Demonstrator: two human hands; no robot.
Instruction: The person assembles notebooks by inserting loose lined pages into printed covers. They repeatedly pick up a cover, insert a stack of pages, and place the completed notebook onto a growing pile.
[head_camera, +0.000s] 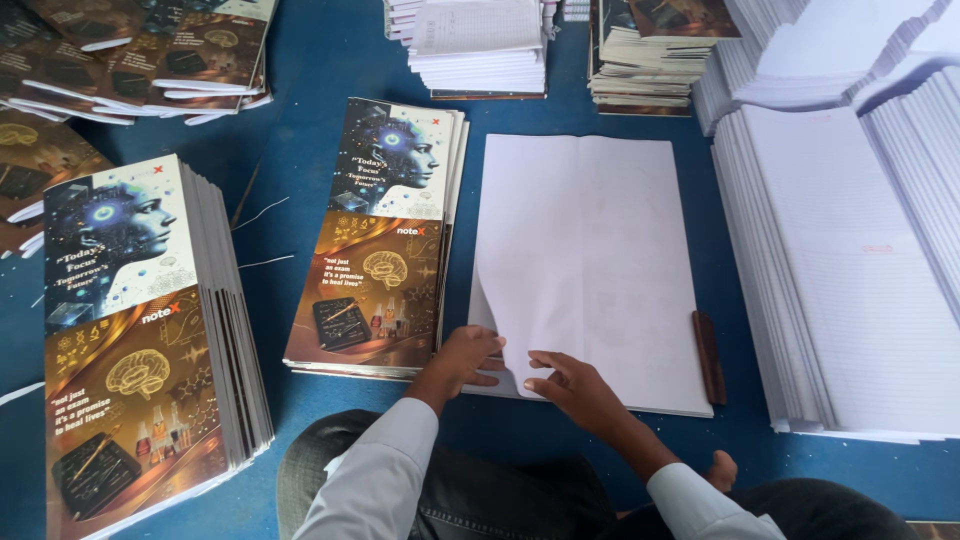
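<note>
Hands (470, 360) (575, 385) on white sheet (590, 260), lengthwise away.

From my remote view, a blue floor (330, 60) carries everything. I take the white sheets (590, 260), spread open at the centre, as my landmark. Just left of them lies a low stack of printed covers (385, 235); farther left stands a taller cover stack (140, 340). Right of the sheets, ruled paper (850, 270) is piled in fanned stacks. A brown stick (708, 357) lies along the sheets' right edge. Beyond their far edge sit a white pile (480, 45) and a mixed pile (645, 55). More covers (150, 55) lie far upper left.
</note>
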